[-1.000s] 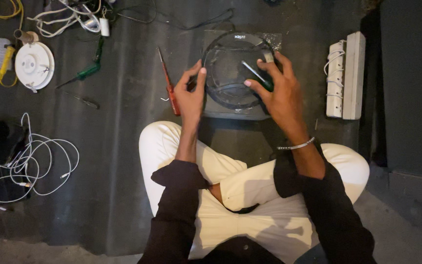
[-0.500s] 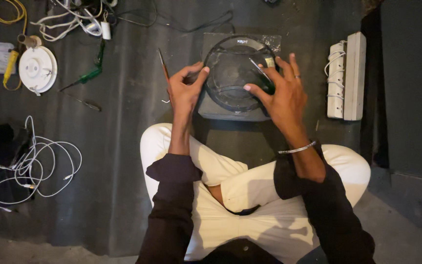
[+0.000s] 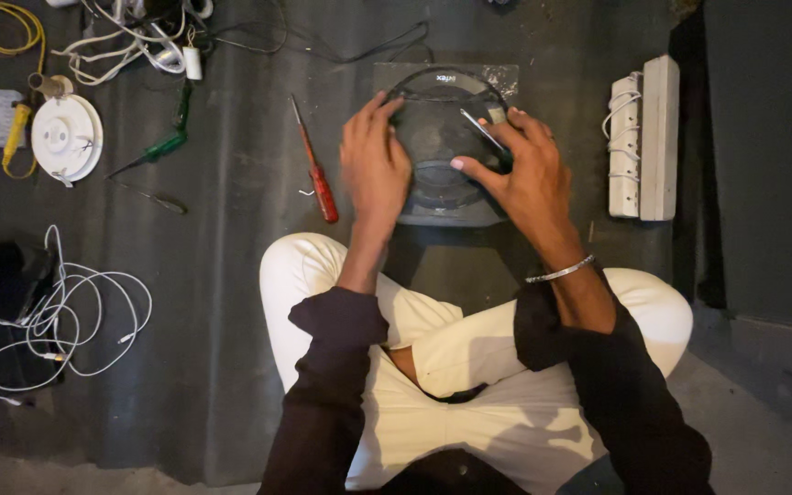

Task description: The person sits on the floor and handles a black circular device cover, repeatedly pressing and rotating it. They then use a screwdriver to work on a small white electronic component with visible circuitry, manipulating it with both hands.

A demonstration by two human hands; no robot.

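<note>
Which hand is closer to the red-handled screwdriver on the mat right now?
Left. The left hand rests on the round glass lid, just beside the red-handled screwdriver. The right hand is on the lid's far side, well away from it.

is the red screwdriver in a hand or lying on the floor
Lying on the floor. The red screwdriver rests flat on the dark mat, just beside the left hand, which is on the round dark appliance instead.
</note>
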